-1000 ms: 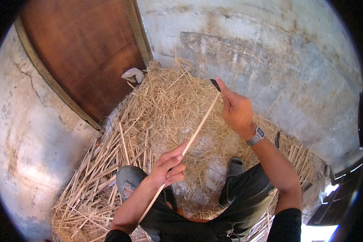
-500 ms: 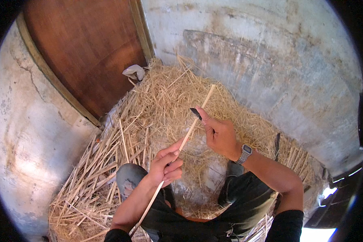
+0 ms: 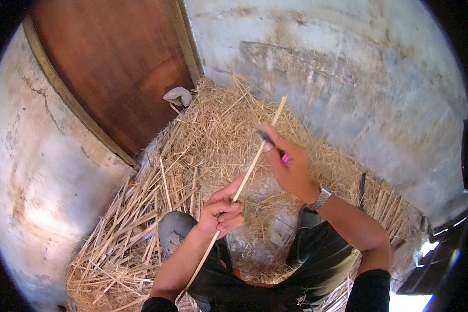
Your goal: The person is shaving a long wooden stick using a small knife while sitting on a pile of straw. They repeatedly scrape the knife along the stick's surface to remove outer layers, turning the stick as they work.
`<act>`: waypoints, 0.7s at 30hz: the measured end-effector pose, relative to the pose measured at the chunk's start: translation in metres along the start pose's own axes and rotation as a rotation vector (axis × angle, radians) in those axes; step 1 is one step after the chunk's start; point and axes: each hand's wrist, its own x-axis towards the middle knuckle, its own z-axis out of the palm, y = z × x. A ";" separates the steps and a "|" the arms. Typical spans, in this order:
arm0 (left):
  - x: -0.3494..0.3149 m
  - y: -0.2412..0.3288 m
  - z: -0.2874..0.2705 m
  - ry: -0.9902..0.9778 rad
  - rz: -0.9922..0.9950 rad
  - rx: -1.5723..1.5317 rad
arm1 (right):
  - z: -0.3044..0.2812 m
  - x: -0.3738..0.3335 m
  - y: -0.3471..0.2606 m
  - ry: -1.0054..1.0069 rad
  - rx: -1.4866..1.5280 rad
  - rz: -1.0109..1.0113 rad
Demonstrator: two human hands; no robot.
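A long, thin, pale bamboo-like strip slants across the middle, from near my left forearm up to the far right. My left hand is closed around it partway along, fingers curled under and thumb on top. My right hand, with a metal watch on its wrist, grips a small knife. The short dark blade lies against the strip near its upper end and is blurred by motion. A bit of pink shows inside the right fist; most of the handle is hidden.
Pale shavings are heaped on the floor ahead, between my knees and the wall. Loose strips lie at the left, more at the right. A brown door and stained wall stand close; a whitish crumpled bag lies by the door.
My right hand has turned, and the pink part now shows. The strip and my left hand sit slightly farther right in view, and the strip's tip is higher.
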 end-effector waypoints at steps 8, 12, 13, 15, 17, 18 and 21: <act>0.003 -0.014 -0.005 0.117 0.013 0.478 | -0.005 0.014 0.024 0.060 0.370 0.012; 0.003 -0.016 0.001 0.178 -0.055 0.705 | -0.031 0.032 0.042 0.235 0.343 -0.039; 0.004 -0.019 -0.001 0.177 -0.043 0.734 | -0.041 0.033 0.042 0.280 0.253 0.049; 0.004 -0.020 0.000 0.173 -0.029 0.766 | -0.054 0.035 0.040 0.328 0.161 0.132; 0.004 -0.020 0.004 0.165 0.011 0.864 | -0.063 0.036 0.040 0.368 -0.105 0.112; 0.004 -0.021 0.002 0.160 0.010 0.865 | -0.064 0.037 0.042 0.371 -0.107 0.111; 0.002 -0.023 -0.006 0.181 0.091 0.939 | -0.068 0.040 0.047 0.432 -0.033 -0.013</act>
